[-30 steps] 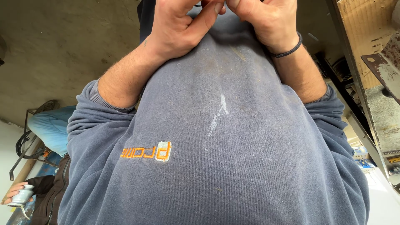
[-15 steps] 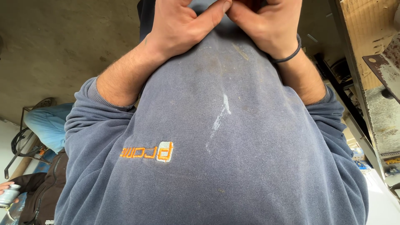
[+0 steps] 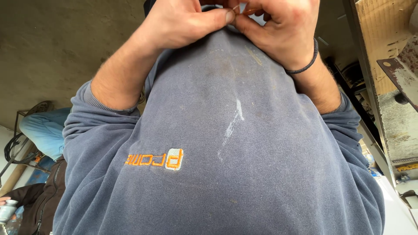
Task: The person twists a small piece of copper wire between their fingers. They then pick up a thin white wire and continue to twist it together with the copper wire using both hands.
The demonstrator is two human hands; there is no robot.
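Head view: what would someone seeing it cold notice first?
The blue-grey sweatshirt fills the frame, with a white smear down its middle and an orange embroidered mark lower left. At the top edge, the left hand and right hand pinch together on something small that is mostly hidden; the right wrist wears a dark band.

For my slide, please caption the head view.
Left hand and right hand pinch a small thin piece above a blue sweatshirt.

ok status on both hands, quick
Left hand and right hand together, pinching a small thin piece. Too small to identify. Nothing between them.
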